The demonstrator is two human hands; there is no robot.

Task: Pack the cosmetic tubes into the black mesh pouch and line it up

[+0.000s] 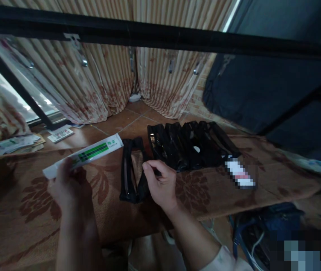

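My left hand (pixel 71 184) is closed around one end of a long, flat white packet (pixel 94 152) with a green printed band, held tilted above the cloth. Just right of it lies a small black zip pouch (pixel 129 188) with a see-through panel. My right hand (pixel 162 182) is at this pouch's right edge, thumb and forefinger pinched together on it. Behind that hand, several similar black pouches (pixel 174 146) lie side by side in a row. Through their panels some shiny contents and a round white thing (pixel 196 149) show.
A brown patterned cloth (pixel 219 192) covers the low table. A dark metal bar (pixel 160 35) with hanging clips crosses above. Papers (pixel 22 143) and a small white box (pixel 60 135) lie at the left. A blurred-out white object (pixel 239 173) lies right of the pouches; a dark blue bag (pixel 279 222) stands below.
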